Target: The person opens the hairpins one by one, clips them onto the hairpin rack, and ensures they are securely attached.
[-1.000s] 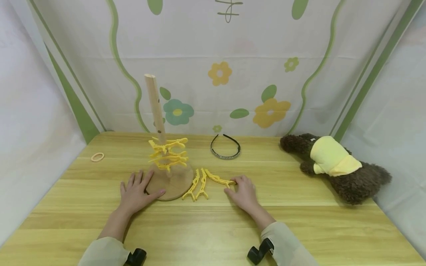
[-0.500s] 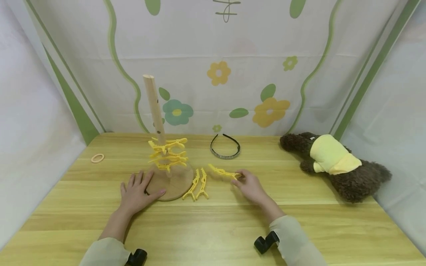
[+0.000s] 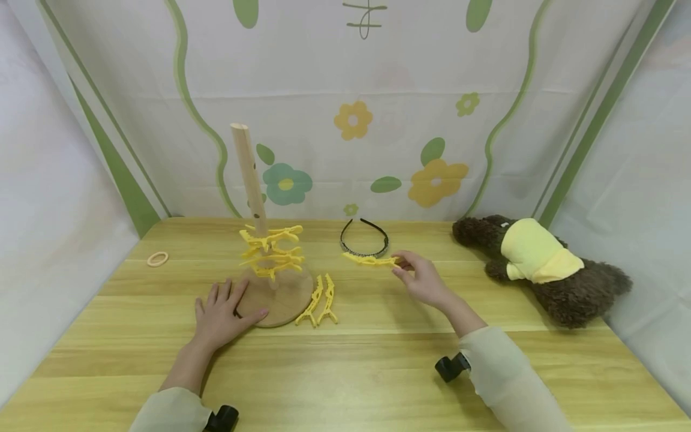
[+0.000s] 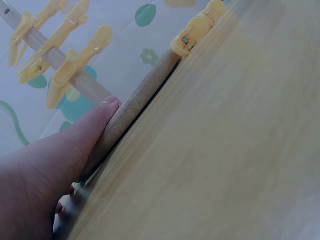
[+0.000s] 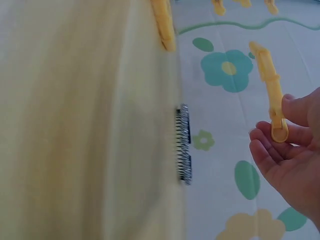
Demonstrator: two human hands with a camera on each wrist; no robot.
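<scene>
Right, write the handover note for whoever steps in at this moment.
Left hand: flat on the table, fingers resting on the round wooden stand base.
Right hand: pinches one yellow plastic hair clip, held above the table.
Done: several yellow clips already sit on the upright wooden pole.
Left: the held clip, plus two yellow clips lying beside the base.

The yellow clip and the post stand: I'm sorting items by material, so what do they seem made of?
The yellow clip, pinched by the right hand, looks like smooth moulded plastic with a metal spring. The post stand, its base under the left hand, looks like unpainted wood: pale, matte, grainy.
</scene>
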